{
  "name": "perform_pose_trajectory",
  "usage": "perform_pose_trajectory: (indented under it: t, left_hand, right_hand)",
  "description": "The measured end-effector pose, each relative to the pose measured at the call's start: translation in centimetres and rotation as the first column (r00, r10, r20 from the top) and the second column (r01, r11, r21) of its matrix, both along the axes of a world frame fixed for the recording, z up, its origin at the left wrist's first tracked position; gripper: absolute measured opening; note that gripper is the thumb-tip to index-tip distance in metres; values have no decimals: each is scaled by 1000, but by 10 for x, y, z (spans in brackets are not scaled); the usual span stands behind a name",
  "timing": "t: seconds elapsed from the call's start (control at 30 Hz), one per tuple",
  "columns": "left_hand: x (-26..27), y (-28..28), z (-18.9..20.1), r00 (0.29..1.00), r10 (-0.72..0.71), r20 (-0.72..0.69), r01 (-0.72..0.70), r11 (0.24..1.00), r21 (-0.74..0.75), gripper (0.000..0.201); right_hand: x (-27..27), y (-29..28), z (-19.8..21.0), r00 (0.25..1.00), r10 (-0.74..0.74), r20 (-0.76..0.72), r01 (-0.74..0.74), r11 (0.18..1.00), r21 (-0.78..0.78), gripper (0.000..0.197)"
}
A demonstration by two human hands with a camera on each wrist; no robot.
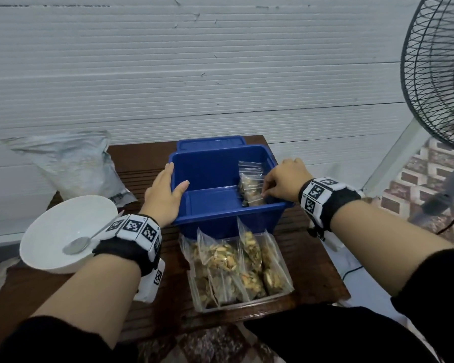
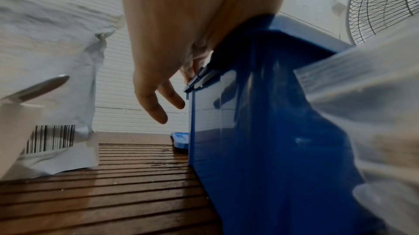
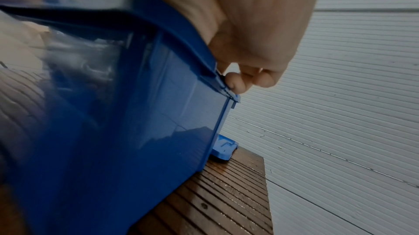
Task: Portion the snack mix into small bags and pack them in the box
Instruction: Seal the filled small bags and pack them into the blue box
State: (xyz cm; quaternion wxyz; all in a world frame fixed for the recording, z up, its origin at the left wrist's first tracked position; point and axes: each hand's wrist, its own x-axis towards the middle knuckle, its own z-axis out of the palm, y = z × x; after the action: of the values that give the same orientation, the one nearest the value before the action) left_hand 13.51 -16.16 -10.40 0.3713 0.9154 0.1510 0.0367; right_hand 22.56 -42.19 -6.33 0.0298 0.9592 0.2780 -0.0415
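Your right hand pinches 1 filled bag inside the box; left hand lies flat, relaxed, on its rim. Bag looks light, limp, slippery: grip the top seal.

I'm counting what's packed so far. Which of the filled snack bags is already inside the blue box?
Only the bag standing in the blue box's right end, pinched by the right hand. The other bags lie in the clear tray in front.

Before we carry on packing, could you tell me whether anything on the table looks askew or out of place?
The blue box sits tilted toward the person, not flat; its lid lies beneath its far side. The left hand steadies the box's left rim while the right hand has a grip on a small bag inside. Nothing looks spilled.
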Motion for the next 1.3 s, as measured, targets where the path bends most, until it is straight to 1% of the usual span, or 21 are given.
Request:
perform_pose_trajectory:
  t: [0.23,0.33,0.53,0.6,0.67,0.73,0.8,0.87,0.97,1.07,1.13,1.17,1.23,1.3]
  left_hand:
    - [-1,-1,-1,999,-14,34,14,1000,-10,63]
    - [0,-1,-1,999,-13,32,13,1000,-18,64]
    - [1,-1,-3,1000,-7,26,7,1000,-11,64]
    - [1,0,-3,1000,-9,22,9,1000,-1,63]
    - [2,0,-4,1000,-7,17,7,1000,24,62]
    - [1,-1,-4,1000,12,7,-13,998,67,60]
    - [0,-2,-4,999,34,14,-35,992,125,58]
    - [-2,-4,-3,998,52,39,-58,985,163,56]
    - [-7,-8,1,993,86,85,-101,976,194,53]
    - [-12,-13,7,986,112,126,-139,961,238,47]
    - [-13,-15,8,982,116,148,-149,959,239,45]
    - [-13,-15,7,979,117,164,-153,961,230,43]
    - [-15,-15,7,969,123,213,-169,962,213,39]
    - [-18,-16,9,953,138,269,-197,959,205,34]
  right_hand:
    - [-4,-2,2,998,23,59,-25,999,32,12]
    - [-7,-3,3,997,6,79,-11,998,58,9]
    - [-16,-9,4,996,-74,48,63,975,212,9]
    - [-21,-10,10,993,-114,39,95,939,331,11]
    - [-29,-10,18,990,-141,27,114,886,449,11]
    - [-41,-5,25,992,-128,-6,113,849,516,9]
    - [-54,1,29,994,-80,-69,105,834,542,10]
    - [-70,7,32,990,-31,-141,102,838,536,12]
    - [-92,12,29,982,-13,-189,96,894,437,23]
    - [-110,19,19,989,-58,-132,92,958,271,45]
    - [-121,24,12,995,-79,-65,90,978,188,56]
    - [-125,26,10,996,-85,-30,89,982,168,55]
    - [-132,28,9,995,-96,24,91,983,158,49]
    - [-133,29,9,994,-101,51,91,982,167,33]
